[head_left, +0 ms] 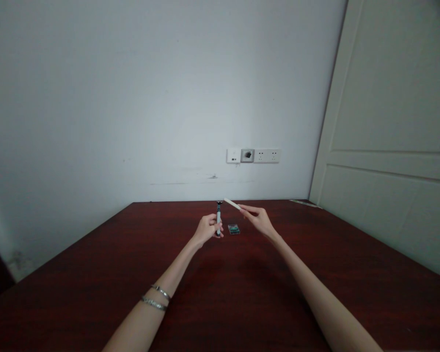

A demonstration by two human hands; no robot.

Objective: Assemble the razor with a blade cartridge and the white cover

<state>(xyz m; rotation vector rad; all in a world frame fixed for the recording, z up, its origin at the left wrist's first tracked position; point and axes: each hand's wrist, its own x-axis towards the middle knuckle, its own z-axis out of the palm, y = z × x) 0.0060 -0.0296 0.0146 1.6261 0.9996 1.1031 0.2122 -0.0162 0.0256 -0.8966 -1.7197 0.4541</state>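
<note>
My left hand (207,229) is closed around the pale handle of a razor (218,220), held upright with its dark head at the top. Between thumb and fingers, my right hand (259,220) pinches a slim white stick (232,204), whose kind I cannot make out. The stick tilts up to the left, and its far tip is close to the razor's head; whether they touch I cannot tell. A small clear case (233,229) with something dark green inside lies on the table between my hands.
The dark red wooden table (106,254) reaches back to a white wall (150,98). Wall sockets (267,156) sit above its far edge, and a pale panelled door (392,112) stands along the right. A thin flat strip (304,203) lies at the far right corner.
</note>
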